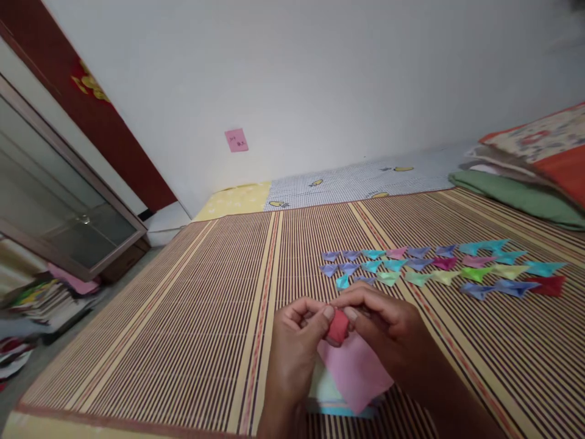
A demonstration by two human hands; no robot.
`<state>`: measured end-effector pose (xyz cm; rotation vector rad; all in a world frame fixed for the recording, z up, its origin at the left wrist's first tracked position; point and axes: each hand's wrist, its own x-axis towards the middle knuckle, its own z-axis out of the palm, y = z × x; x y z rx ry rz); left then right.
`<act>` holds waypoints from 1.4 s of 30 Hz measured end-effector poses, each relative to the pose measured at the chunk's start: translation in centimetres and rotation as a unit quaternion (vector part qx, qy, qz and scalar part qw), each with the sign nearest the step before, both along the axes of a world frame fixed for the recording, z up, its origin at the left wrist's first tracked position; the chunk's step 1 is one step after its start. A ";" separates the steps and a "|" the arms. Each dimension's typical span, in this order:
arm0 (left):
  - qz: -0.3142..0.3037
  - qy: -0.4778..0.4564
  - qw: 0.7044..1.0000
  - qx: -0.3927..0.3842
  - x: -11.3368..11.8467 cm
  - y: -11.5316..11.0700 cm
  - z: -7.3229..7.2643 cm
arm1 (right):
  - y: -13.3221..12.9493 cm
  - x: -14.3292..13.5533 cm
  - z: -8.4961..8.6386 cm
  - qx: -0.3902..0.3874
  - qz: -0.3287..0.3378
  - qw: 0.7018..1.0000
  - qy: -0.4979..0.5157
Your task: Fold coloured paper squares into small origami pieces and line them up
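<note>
A small folded red paper (337, 327) is pinched between the fingertips of both hands. My left hand (299, 341) grips its left side, thumb on top. On the other side, my right hand (388, 323) holds the right edge between thumb and fingers. Beneath the hands lies a pink square sheet (359, 375), set at an angle on a stack of coloured paper (340, 410) with pale green and blue edges. Beyond them, several folded paper pieces (429, 263) in blue, purple, pink, green, yellow and red stand in rows. My right hand hides part of the nearest row.
A striped bamboo mat (219, 317) covers the bed. Folded bedding (521, 198) is piled at the right. A pink note (236, 140) sticks to the wall. At the left are a glass-doored cabinet (68, 201) and stacked books (43, 302) on the floor.
</note>
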<state>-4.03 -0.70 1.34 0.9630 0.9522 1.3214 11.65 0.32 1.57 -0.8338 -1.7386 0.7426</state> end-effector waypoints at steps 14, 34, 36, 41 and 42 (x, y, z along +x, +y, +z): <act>0.030 -0.049 0.998 -0.028 -0.8 0.7 -0.5 | 0.1 -0.3 -0.5 0.106 0.011 0.990 -0.088; 0.059 0.019 0.998 0.033 -0.2 0.0 -0.2 | 0.0 -1.7 -0.9 0.055 -0.050 0.997 0.006; 0.062 0.022 0.997 0.037 -0.1 -0.1 -0.2 | 0.0 -1.7 -0.9 0.047 -0.052 0.998 0.005; 0.068 0.019 0.997 0.030 0.1 -0.1 -0.1 | 0.0 -2.1 -0.8 0.011 -0.045 0.998 0.050; 0.070 0.017 0.997 0.030 0.1 -0.2 -0.1 | -0.1 -2.2 -0.7 0.002 -0.044 0.997 0.061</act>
